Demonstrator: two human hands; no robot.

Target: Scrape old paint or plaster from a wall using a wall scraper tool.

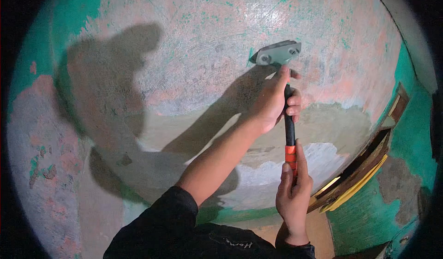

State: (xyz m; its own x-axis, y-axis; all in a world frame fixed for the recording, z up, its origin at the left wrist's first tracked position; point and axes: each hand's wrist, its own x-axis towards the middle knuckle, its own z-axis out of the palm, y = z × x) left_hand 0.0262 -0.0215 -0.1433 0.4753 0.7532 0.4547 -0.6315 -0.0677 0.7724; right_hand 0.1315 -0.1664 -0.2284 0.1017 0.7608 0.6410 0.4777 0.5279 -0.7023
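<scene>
My left hand (277,100) grips the upper black shaft of a long-handled wall scraper (290,127), just below its head. Lower down, my right hand (296,193) is closed around the orange and black grip at the handle's end. The metal scraper head (279,52), with two screws on its face, lies at or against the wall (207,34); exact contact is hard to tell. That wall is mottled pink, grey and white with specks of green paint. A small green streak shows beside the head's left corner.
Intact green paint (78,10) covers the upper left. Bare grey plaster (328,120) and a white patch (277,174) lie lower on the wall. At right is a wood-framed opening (375,143) with a yellow strip (356,188) along it. My shadow falls leftward.
</scene>
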